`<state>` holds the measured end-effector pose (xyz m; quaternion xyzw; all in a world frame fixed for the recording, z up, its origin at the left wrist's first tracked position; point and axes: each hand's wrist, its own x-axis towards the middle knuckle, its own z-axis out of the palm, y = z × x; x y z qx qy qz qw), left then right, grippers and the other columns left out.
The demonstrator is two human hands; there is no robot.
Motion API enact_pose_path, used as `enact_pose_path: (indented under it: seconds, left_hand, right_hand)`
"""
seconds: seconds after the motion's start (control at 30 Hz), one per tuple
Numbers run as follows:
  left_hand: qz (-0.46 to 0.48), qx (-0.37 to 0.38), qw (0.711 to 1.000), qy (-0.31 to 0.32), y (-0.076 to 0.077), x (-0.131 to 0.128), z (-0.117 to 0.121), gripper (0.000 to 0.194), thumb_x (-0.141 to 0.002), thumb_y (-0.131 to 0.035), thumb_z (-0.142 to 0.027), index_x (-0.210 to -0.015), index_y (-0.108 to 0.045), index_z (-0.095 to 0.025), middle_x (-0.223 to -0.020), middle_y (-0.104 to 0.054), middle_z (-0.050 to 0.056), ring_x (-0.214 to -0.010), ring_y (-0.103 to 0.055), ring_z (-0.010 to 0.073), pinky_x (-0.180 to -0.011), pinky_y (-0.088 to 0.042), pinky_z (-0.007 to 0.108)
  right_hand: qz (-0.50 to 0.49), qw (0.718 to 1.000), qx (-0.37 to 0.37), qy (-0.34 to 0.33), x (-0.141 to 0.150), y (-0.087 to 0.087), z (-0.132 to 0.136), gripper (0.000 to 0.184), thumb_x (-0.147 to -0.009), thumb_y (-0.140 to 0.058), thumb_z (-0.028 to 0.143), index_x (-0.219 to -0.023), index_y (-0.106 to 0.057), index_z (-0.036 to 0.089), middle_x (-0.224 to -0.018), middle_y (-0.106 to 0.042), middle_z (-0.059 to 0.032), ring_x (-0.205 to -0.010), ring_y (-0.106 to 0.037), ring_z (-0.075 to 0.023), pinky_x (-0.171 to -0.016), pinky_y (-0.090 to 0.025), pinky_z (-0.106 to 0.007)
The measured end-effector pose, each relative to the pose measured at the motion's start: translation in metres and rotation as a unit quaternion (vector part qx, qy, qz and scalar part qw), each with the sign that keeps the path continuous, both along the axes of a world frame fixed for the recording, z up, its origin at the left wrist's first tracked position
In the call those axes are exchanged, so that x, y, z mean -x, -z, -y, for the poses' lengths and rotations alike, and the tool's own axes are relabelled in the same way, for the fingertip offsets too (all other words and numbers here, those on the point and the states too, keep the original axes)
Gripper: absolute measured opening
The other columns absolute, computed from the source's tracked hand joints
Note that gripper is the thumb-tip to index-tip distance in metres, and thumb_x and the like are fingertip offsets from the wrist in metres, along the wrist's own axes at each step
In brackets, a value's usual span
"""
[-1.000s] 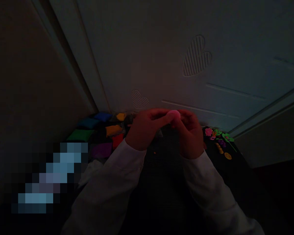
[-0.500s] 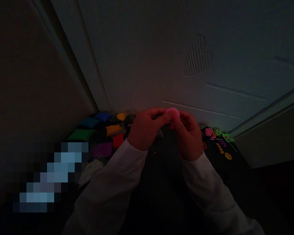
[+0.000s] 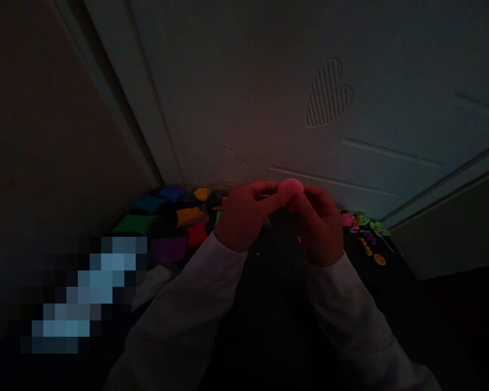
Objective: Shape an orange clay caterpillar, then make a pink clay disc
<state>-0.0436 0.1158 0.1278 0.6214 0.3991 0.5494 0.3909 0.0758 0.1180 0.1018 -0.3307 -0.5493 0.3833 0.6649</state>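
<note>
The scene is very dark. A small pink lump of clay (image 3: 290, 186) is pinched between the fingertips of both my hands, raised above a dark mat (image 3: 273, 255). My left hand (image 3: 244, 214) curls round it from the left, and my right hand (image 3: 320, 222) closes on it from the right. Both wrists wear white sleeves. The fingers of both hands are bent and pressed to the lump.
Several coloured clay packs lie to the left: blue (image 3: 171, 193), green (image 3: 135, 223), orange (image 3: 188, 215), red (image 3: 196, 234), purple (image 3: 170, 249). Small clay flowers and shapes (image 3: 364, 231) sit on the right. A white door with heart reliefs (image 3: 329, 92) stands behind.
The pink lump and both hands have shifted slightly to the right and up; the fingers keep working the lump.
</note>
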Motion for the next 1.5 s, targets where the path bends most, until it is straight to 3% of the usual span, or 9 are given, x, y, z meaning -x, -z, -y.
enact_pose_path:
  seconds: [0.43, 0.63, 0.9, 1.2, 1.5]
  left_hand:
    - [0.006, -0.004, 1.0, 0.018, -0.0003, -0.002, 0.0014, 0.032, -0.071, -0.054, -0.043, -0.085, -0.066, -0.017, -0.083, -0.067, 0.002, -0.077, -0.059, 0.0125, -0.069, -0.043, 0.02]
    - [-0.025, -0.001, 1.0, -0.012, -0.0005, -0.0013, 0.001, 0.034, -0.069, -0.055, -0.044, -0.084, -0.066, -0.016, -0.079, -0.066, 0.003, -0.069, -0.057, 0.0122, -0.061, -0.042, 0.021]
    - [-0.023, 0.004, 0.999, 0.029, -0.0001, -0.0017, 0.0019, 0.029, -0.07, -0.056, -0.04, -0.082, -0.064, -0.015, -0.076, -0.064, 0.002, -0.068, -0.056, 0.0115, -0.06, -0.042, 0.02]
    - [-0.047, 0.008, 0.999, 0.001, -0.0016, -0.0019, 0.0022, 0.032, -0.071, -0.054, -0.043, -0.082, -0.066, -0.016, -0.074, -0.065, 0.002, -0.065, -0.055, 0.0114, -0.057, -0.04, 0.021]
    - [0.065, 0.011, 0.997, 0.03, 0.002, -0.0034, 0.001, 0.032, -0.067, -0.06, -0.041, -0.087, -0.064, -0.017, -0.08, -0.067, 0.002, -0.071, -0.06, 0.0113, -0.063, -0.046, 0.019]
  right_hand:
    - [0.004, 1.0, -0.012, 0.02, -0.0016, -0.002, 0.0005, 0.015, -0.073, -0.058, 0.03, -0.084, -0.055, 0.021, -0.073, -0.057, 0.0023, -0.069, -0.055, -0.0084, -0.068, -0.046, -0.026]
    - [-0.02, 1.0, -0.014, 0.001, -0.002, -0.0021, 0.0001, 0.012, -0.072, -0.059, 0.027, -0.083, -0.057, 0.021, -0.07, -0.056, 0.0032, -0.067, -0.054, -0.0067, -0.065, -0.045, -0.022]
    - [-0.035, 0.999, -0.002, 0.014, -0.003, -0.0012, 0.0003, 0.015, -0.07, -0.061, 0.029, -0.084, -0.058, 0.023, -0.077, -0.059, 0.0022, -0.069, -0.055, -0.0074, -0.065, -0.046, -0.023]
    - [-0.027, 1.0, 0.005, 0.007, -0.0009, -0.0006, 0.0019, 0.016, -0.072, -0.059, 0.031, -0.085, -0.057, 0.022, -0.076, -0.059, 0.0014, -0.069, -0.055, -0.0084, -0.065, -0.047, -0.024]
    - [0.013, 1.0, -0.002, 0.004, -0.0063, -0.0027, 0.0019, 0.012, -0.073, -0.058, 0.028, -0.083, -0.059, 0.021, -0.074, -0.059, 0.0021, -0.069, -0.055, -0.0081, -0.065, -0.046, -0.024]
